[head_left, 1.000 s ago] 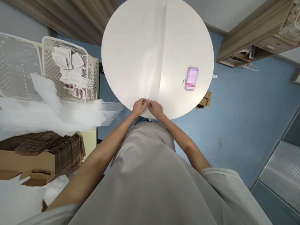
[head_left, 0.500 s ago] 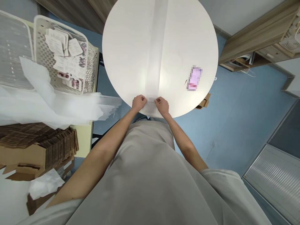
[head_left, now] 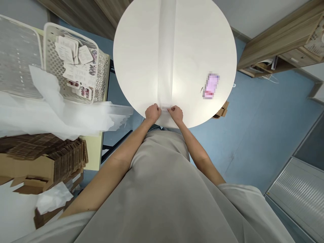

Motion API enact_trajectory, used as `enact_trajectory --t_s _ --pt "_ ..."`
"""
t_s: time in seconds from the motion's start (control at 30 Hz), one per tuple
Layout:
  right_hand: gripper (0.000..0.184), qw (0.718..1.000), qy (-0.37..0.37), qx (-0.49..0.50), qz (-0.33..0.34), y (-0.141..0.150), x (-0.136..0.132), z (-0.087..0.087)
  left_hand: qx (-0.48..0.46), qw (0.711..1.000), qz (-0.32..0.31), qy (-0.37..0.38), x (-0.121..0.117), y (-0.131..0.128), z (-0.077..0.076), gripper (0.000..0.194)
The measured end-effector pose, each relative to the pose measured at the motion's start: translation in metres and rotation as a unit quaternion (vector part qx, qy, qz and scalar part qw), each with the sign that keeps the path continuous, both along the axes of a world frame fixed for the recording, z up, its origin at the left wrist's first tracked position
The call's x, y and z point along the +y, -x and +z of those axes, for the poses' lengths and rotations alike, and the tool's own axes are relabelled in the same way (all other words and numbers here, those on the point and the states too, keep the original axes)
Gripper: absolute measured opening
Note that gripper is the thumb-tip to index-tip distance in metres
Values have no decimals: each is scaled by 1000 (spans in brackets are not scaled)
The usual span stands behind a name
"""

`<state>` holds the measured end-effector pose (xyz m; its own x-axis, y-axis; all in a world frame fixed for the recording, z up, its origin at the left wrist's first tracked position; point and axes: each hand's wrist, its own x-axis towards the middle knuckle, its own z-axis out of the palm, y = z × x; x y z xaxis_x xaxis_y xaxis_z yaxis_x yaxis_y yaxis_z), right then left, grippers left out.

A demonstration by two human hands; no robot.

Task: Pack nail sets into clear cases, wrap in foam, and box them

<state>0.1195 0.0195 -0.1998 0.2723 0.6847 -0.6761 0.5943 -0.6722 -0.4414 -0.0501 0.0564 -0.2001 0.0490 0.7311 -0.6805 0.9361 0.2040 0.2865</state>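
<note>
A long, translucent white strip of packing sheet (head_left: 166, 50) runs down the round white table (head_left: 136, 50) from its far side to its near edge. Its near end looks creased or folded over between my hands. My left hand (head_left: 153, 113) is closed at the strip's left edge, fingers curled in. On the opposite edge, my right hand (head_left: 176, 114) pinches the strip between thumb and finger. A pixelated pinkish-purple object (head_left: 211, 86) lies on the table to the right.
White perforated basket (head_left: 101, 71) on the left holds many small printed packs. Draped white sheets (head_left: 83, 116) lie in front of it, above stacked folded cardboard (head_left: 37, 165). A wooden cabinet (head_left: 273, 44) stands at the right; a cardboard box (head_left: 222, 109) shows under the table's right edge.
The view has shifted slightly. My hands are a little closer together at the strip's near end, the left one having moved right. The strip lies straighter.
</note>
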Motion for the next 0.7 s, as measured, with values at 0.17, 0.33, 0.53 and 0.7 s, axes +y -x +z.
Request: enact_trajectory --t_s 0.17,0.33,0.53,0.7 --pt "22 1000 12 21 -12 0 0 -1 21 1000 -6 -20 -4 -6 3 33" --pt "24 999 21 14 -31 3 0 -3 -64 980 -152 -111 -5 -4 0 38" --pt "27 1000 11 -1 -5 1 1 -3 -179 929 -286 -149 -9 1 -7 45" --pt "27 998 1 49 -50 -3 1 -7 -211 929 -271 -141 -10 11 3 41"
